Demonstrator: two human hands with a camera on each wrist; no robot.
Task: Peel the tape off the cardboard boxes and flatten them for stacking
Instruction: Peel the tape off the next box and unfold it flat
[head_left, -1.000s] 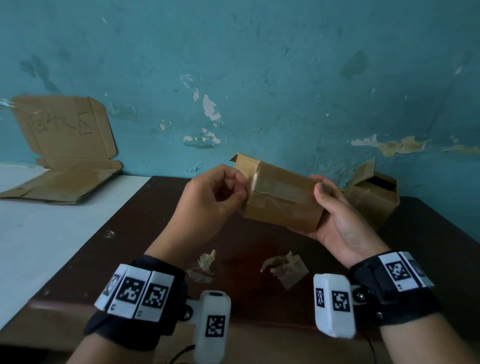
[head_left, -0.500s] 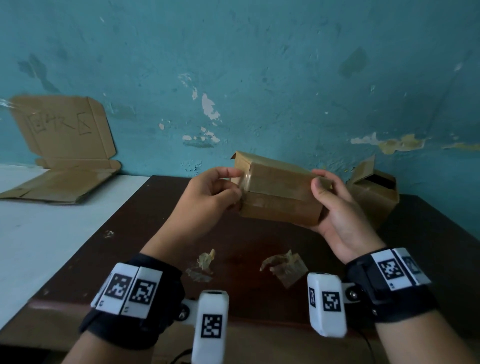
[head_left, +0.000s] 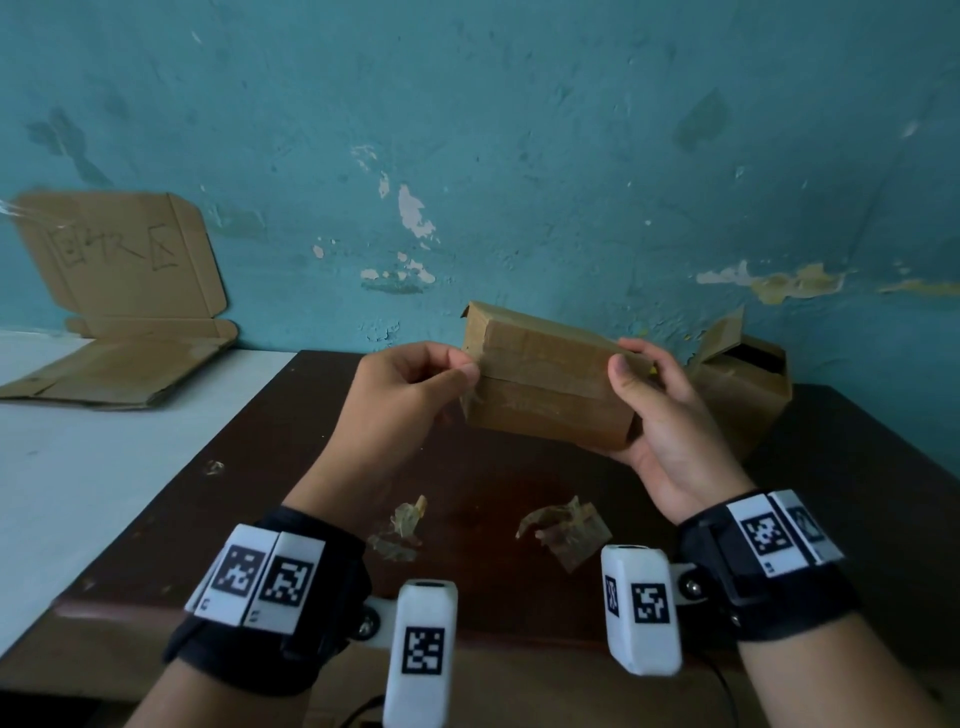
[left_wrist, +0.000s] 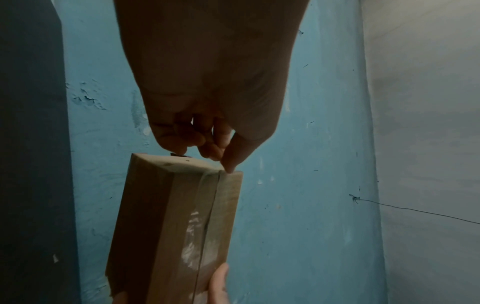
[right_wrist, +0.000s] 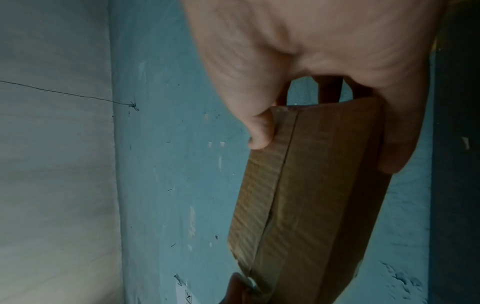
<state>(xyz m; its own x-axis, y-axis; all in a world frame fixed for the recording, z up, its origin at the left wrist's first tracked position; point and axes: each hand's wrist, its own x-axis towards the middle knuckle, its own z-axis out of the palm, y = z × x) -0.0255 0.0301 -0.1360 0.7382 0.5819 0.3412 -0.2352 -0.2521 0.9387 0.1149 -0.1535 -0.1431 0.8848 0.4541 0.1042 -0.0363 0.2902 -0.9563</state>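
I hold a small brown cardboard box (head_left: 545, 400) level above the dark table (head_left: 270, 483), its taped seam facing me. My right hand (head_left: 631, 374) grips the box's right end, thumb on the front and fingers behind. My left hand (head_left: 465, 371) is at the left end with its fingers curled, thumb and forefinger pinching the tape's end at the seam. In the left wrist view the thumb tip (left_wrist: 230, 169) sits on the box (left_wrist: 182, 226) edge where clear tape (left_wrist: 200, 232) crosses it. The right wrist view shows the box (right_wrist: 311, 195) held between thumb and fingers of my right hand (right_wrist: 327, 144).
A second box (head_left: 743, 395) with an open flap stands at the back right of the table. Two crumpled tape scraps (head_left: 405, 525) (head_left: 566, 525) lie near the front. Flattened cardboard (head_left: 114, 364) lies on the white surface at left, below a sheet (head_left: 119, 260) leaning on the teal wall.
The box has been turned so its seam faces me and sits more level. My left thumb and forefinger have shifted onto the seam's left end. My right hand keeps its grip.
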